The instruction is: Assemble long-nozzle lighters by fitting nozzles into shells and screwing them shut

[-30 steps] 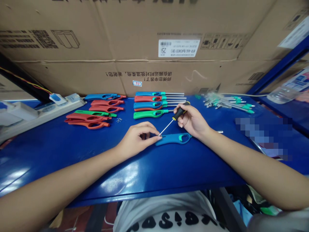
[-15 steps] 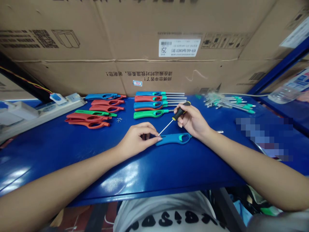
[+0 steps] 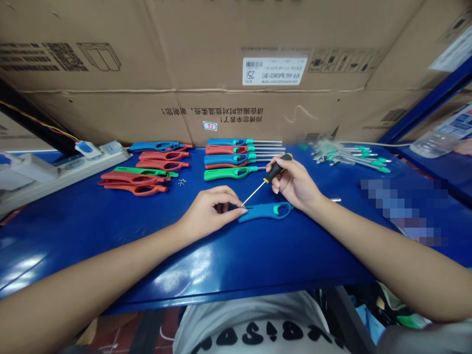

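A blue lighter body [image 3: 262,212] with a green trigger lies on the blue table in front of me. My left hand [image 3: 212,212] has its thumb and fingers pinched at the body's left end, by the screwdriver tip; anything small between them is hidden. In my right hand [image 3: 293,183] is a black and yellow screwdriver [image 3: 275,173], its thin shaft slanting down to my left fingertips. The metal tube of the blue lighter shows partly beyond my right wrist.
Several assembled lighters [image 3: 228,173] lie behind my hands, with coloured handle shells [image 3: 151,189] and small screws [image 3: 182,182] to the left. Metal rods with green ends [image 3: 354,155] lie back right. A power strip [image 3: 88,164] and cardboard [image 3: 214,59] border the table.
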Action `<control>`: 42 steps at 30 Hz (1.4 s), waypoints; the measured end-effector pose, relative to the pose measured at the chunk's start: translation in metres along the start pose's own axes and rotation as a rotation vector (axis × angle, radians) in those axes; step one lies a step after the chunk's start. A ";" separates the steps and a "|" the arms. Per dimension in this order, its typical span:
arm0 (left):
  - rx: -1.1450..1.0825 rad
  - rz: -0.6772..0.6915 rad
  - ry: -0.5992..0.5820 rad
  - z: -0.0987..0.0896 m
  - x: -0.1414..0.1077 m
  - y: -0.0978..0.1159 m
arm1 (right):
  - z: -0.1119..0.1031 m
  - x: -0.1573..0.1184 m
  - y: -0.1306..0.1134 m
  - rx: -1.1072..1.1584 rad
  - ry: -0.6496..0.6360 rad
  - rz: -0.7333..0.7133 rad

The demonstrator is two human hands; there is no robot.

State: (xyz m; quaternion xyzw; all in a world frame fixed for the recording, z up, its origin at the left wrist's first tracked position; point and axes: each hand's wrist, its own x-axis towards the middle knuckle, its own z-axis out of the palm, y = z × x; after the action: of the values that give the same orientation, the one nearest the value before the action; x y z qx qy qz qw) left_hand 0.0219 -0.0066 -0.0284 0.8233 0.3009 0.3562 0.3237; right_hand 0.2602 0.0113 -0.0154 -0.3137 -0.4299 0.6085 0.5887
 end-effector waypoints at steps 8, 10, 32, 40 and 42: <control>-0.003 -0.019 0.008 0.000 0.000 -0.001 | -0.001 0.000 -0.001 -0.032 -0.007 -0.034; -0.009 -0.016 0.008 0.000 0.000 -0.001 | 0.001 -0.002 -0.005 -0.064 -0.030 -0.060; -0.218 -0.022 -0.014 0.004 -0.003 0.009 | 0.065 -0.030 -0.061 -0.823 -0.267 -0.438; -0.121 0.065 -0.087 0.004 -0.004 0.010 | 0.053 -0.031 -0.046 -0.863 -0.220 -0.566; 0.002 0.100 -0.085 0.003 -0.004 0.007 | 0.052 -0.031 -0.041 -0.868 -0.227 -0.574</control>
State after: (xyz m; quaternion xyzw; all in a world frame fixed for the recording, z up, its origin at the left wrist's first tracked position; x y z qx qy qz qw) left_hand 0.0241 -0.0146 -0.0265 0.8521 0.2456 0.3363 0.3171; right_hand 0.2361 -0.0299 0.0396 -0.3305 -0.7715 0.2193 0.4974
